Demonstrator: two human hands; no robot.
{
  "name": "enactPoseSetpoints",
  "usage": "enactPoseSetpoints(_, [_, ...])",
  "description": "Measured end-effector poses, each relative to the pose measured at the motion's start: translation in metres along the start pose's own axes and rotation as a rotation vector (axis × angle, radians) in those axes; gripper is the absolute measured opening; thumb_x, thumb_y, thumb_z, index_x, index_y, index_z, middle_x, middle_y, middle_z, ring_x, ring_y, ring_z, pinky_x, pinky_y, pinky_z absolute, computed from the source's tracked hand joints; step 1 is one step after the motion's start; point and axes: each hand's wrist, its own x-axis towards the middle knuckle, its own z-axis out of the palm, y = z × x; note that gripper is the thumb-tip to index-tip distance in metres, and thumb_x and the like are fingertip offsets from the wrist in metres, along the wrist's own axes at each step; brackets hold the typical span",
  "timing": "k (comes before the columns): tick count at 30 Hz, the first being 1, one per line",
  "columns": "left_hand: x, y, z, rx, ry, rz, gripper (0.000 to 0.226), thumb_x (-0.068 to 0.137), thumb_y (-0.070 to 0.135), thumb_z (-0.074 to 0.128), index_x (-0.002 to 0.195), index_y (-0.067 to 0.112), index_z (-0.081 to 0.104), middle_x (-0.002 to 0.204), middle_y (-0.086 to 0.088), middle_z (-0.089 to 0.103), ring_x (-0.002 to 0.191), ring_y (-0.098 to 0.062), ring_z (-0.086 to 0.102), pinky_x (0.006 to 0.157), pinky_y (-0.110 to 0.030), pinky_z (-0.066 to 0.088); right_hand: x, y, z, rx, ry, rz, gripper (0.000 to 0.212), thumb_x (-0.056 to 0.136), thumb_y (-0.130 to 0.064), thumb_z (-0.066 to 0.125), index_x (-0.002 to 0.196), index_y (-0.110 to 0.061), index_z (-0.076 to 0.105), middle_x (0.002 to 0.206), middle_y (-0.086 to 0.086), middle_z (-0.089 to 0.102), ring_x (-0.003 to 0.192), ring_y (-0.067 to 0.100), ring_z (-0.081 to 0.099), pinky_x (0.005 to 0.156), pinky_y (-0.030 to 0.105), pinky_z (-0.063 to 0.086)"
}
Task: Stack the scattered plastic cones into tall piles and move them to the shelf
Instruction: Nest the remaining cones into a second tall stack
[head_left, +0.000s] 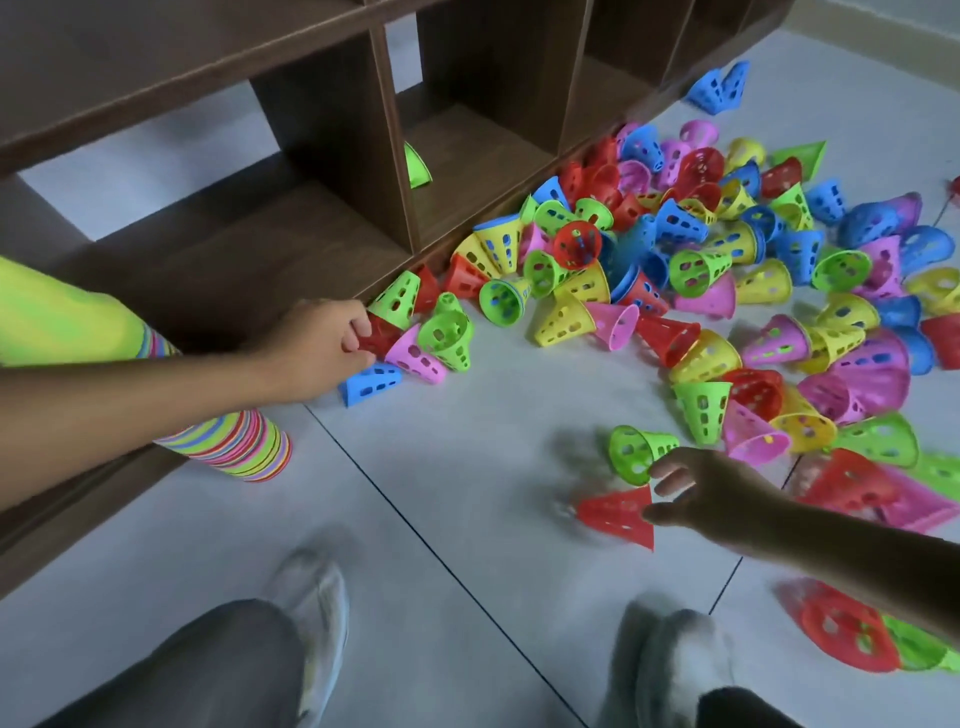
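Many perforated plastic cones in red, yellow, green, blue and pink lie scattered (691, 270) across the floor against the brown shelf (291, 244). My left hand (322, 353) pinches a red cone (376, 336) at the shelf's base, beside a pink cone (413, 356) and a blue cone (370, 383). A long multicoloured stack of cones (234, 441) lies under my left forearm, its wide end on the floor. My right hand (711, 493) hovers with fingers spread, between a green cone (636, 452) and a red cone (621, 514), holding nothing.
A lone green cone (417, 167) sits inside a shelf compartment. Two blue cones (719, 88) lie apart at the far right of the shelf. More red and green cones (852, 631) lie near my right arm. My two shoes (317, 603) stand on grey tiles.
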Motion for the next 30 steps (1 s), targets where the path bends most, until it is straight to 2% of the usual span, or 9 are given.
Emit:
enactPoseSetpoints(4, [0.004,-0.024,0.023,0.000,0.029,-0.119,0.042,0.084,0.015,0.078,0.123,0.010,0.062,0.116,-0.010,0.065,0.092,-0.017,0.058,0.074,-0.028,0.046,0.019,0.006,0.029,0.035,0.115,0.039,0.037,0.081,-0.030,0.080,0.108,-0.030,0.055,0.091,-0.009,0.067,0.082,0.011,0.063,0.061,0.016,0.041])
enactPoseSetpoints(7, [0.009,-0.034,0.041,0.018,0.087,-0.131,0.050,0.084,0.018,0.078,0.129,0.011,0.059,0.124,-0.011,0.060,0.105,-0.025,0.062,0.085,-0.037,0.053,0.022,0.009,0.046,0.068,0.245,0.043,0.026,0.083,-0.024,0.077,0.099,-0.032,0.057,0.083,-0.009,0.068,0.074,0.011,0.064,0.059,0.020,0.044])
enactPoseSetpoints(10, [0.012,-0.041,0.056,0.083,0.086,-0.110,0.046,0.088,0.018,0.074,0.131,0.009,0.061,0.124,-0.013,0.061,0.110,-0.032,0.061,0.090,-0.041,0.050,0.019,0.008,0.062,0.174,0.333,0.047,0.020,0.083,-0.016,0.075,0.091,-0.029,0.061,0.074,-0.009,0.069,0.069,0.012,0.065,0.062,0.029,0.049])
enactPoseSetpoints(14, [0.019,-0.051,0.076,0.113,0.048,-0.086,0.043,0.082,0.013,0.077,0.122,0.002,0.066,0.113,-0.020,0.063,0.101,-0.038,0.061,0.088,-0.045,0.051,0.019,-0.009,0.066,0.356,0.416,0.023,0.029,0.085,-0.009,0.072,0.106,-0.023,0.057,0.076,-0.008,0.069,0.071,0.003,0.063,0.052,0.011,0.041])
enactPoseSetpoints(17, [0.023,-0.057,0.089,0.200,0.003,-0.065,0.048,0.076,0.011,0.082,0.120,0.000,0.063,0.113,-0.022,0.059,0.103,-0.041,0.059,0.090,-0.046,0.050,0.024,-0.023,0.071,0.561,0.385,0.067,0.033,0.087,-0.012,0.074,0.113,-0.022,0.056,0.085,-0.002,0.073,0.075,0.011,0.068,0.057,0.012,0.046])
enactPoseSetpoints(20, [0.024,-0.059,0.094,0.316,-0.016,-0.066,0.052,0.076,0.015,0.082,0.120,0.004,0.059,0.113,-0.021,0.055,0.103,-0.041,0.057,0.087,-0.048,0.050,0.031,-0.033,0.080,0.847,0.293,0.140,0.033,0.089,-0.007,0.071,0.120,-0.009,0.058,0.096,0.009,0.074,0.083,0.023,0.073,0.080,0.039,0.060])
enactPoseSetpoints(21, [0.023,-0.059,0.095,0.353,-0.025,-0.070,0.052,0.076,0.019,0.083,0.118,0.004,0.058,0.113,-0.021,0.055,0.103,-0.041,0.056,0.086,-0.048,0.050,0.033,-0.036,0.082,0.948,0.265,0.154,0.032,0.090,-0.003,0.069,0.120,-0.004,0.058,0.097,0.012,0.074,0.082,0.024,0.074,0.079,0.039,0.061])
enactPoseSetpoints(25, [0.012,-0.055,0.097,0.508,-0.114,-0.076,0.050,0.080,0.030,0.079,0.115,0.006,0.054,0.120,-0.020,0.051,0.111,-0.039,0.053,0.093,-0.046,0.049,0.035,-0.047,0.085,1.139,0.161,0.174,0.023,0.091,0.005,0.064,0.113,0.003,0.061,0.085,0.011,0.071,0.064,0.014,0.071,0.058,0.019,0.057])
enactPoseSetpoints(30, [-0.001,-0.047,0.090,0.516,-0.159,-0.125,0.052,0.080,0.039,0.075,0.114,0.008,0.050,0.117,-0.019,0.049,0.110,-0.039,0.054,0.089,-0.045,0.048,0.050,-0.057,0.099,1.232,0.087,0.170,0.023,0.092,0.008,0.060,0.115,0.007,0.061,0.097,0.019,0.069,0.074,0.021,0.070,0.065,0.023,0.060])
